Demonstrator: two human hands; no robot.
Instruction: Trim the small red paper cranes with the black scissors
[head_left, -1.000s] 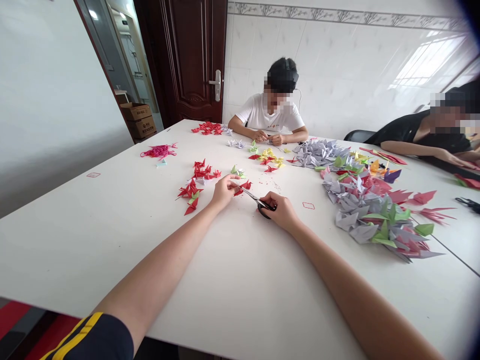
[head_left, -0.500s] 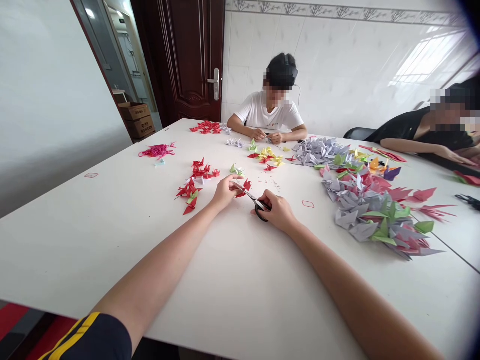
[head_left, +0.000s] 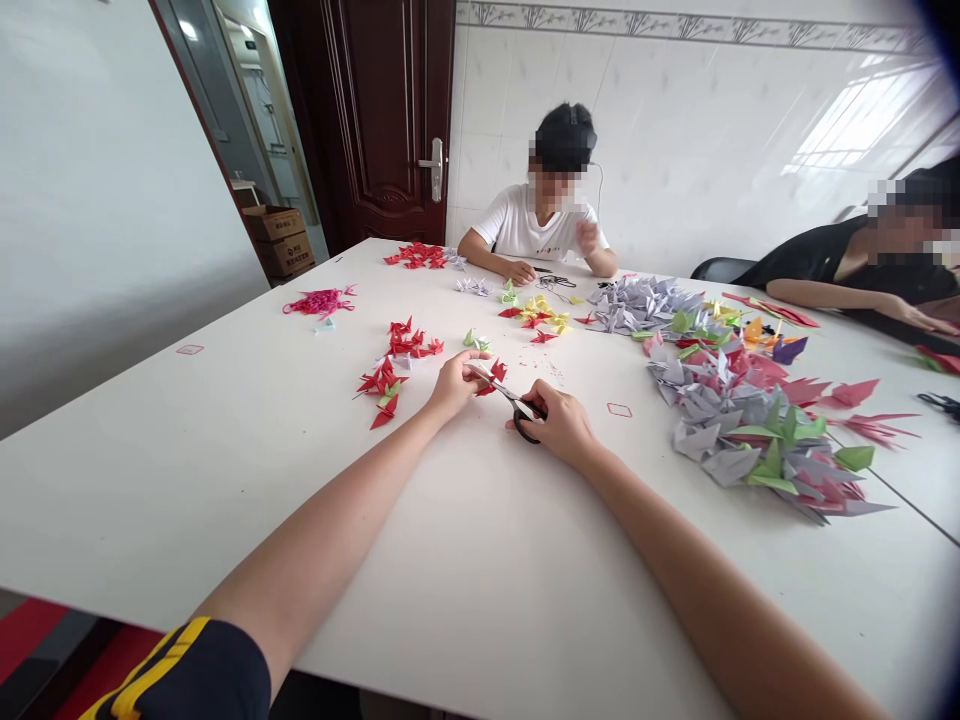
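Head view: right hand (head_left: 564,422) grips scissors (head_left: 514,398), left hand (head_left: 451,387) curls near their far end (its grip unclear), and the red paper bird (head_left: 497,371) alongside should be light, crushable, best pinched by folds

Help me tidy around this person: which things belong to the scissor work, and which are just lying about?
In the job, apparently:
scissors, held in the right hand
red origami crane at the blades, near the left hand

Lying about, seemingly:
pink string bundle, untouched
multicolored origami heap
cardboard boxes
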